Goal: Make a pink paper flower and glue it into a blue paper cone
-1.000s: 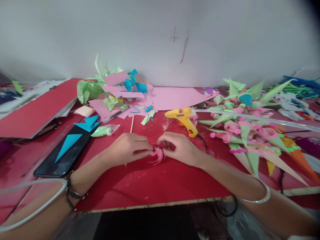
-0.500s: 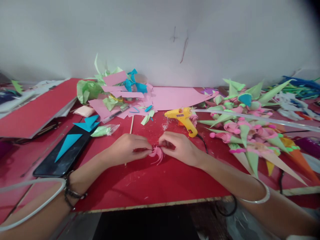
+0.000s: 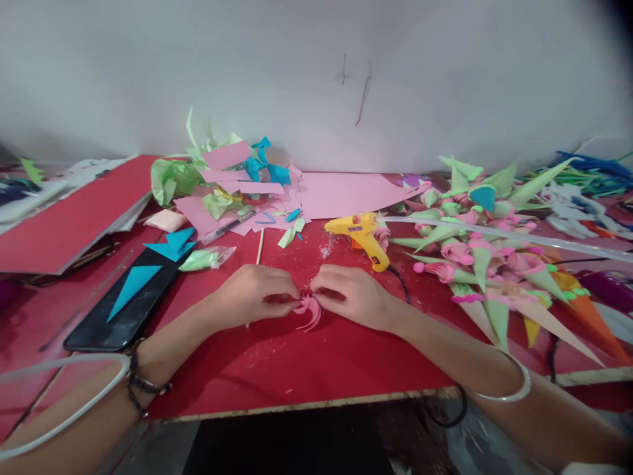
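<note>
Between my two hands is a fringed pink paper strip (image 3: pixel 310 313), its cut ends curling down toward the red tabletop. My left hand (image 3: pixel 260 295) pinches its left side between thumb and fingers. On the other side my right hand (image 3: pixel 349 297) also has its fingertips closed on the strip. The fingers hide the strip's upper part. A thin wooden stick (image 3: pixel 260 247) lies partly behind my left hand. Beyond my right hand lies a yellow glue gun (image 3: pixel 363 236) with a long clear glue stick (image 3: pixel 475 229) coming out of its back.
Paper cones and rolled pink flowers (image 3: pixel 475 251) pile up on the right. At left lies a black phone (image 3: pixel 119 313) with blue paper triangles (image 3: pixel 133 287) on it. Paper scraps (image 3: pixel 227 175) and a pink sheet (image 3: pixel 349 191) lie along the wall. The table's front edge (image 3: pixel 306 407) is close.
Both hands stay almost in place, with my right hand shifted very slightly left. The fringed paper's curled ends have turned a little and show more clearly below the fingers.
</note>
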A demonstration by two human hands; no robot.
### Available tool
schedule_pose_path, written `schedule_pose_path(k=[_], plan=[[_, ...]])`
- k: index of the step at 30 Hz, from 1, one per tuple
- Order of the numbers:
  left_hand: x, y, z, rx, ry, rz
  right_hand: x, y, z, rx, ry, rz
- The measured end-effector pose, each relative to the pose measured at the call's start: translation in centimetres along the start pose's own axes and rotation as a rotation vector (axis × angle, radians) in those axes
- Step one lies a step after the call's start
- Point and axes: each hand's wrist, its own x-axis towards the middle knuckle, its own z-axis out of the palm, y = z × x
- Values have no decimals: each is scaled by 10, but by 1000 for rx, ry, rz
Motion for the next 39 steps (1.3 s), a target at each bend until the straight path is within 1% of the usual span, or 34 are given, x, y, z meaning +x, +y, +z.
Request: schedule_pose_path(k=[5, 9, 12, 18, 24, 29, 36, 39], plan=[[0, 1, 0, 18, 22, 52, 0, -1, -1, -2, -15, -24], [0, 2, 1, 50, 57, 83, -1, -1, -2, 6, 20, -33], [1, 2, 2, 101, 94, 108, -1, -1, -2, 27, 22, -31], [0, 2, 2, 173, 100, 122, -1, 0, -1, 35, 49, -28], [-1, 2, 3, 201, 79, 119, -1, 1, -2, -43, -7, -56], [-2, 3, 4, 209, 99, 132, -1, 0, -3, -17, -48, -81], [0, 6, 1, 312, 88, 245, 1, -4, -5, -30, -115, -83], [1, 7, 1, 330, 83, 250, 1, -4, -5, -33, -127, -89]])
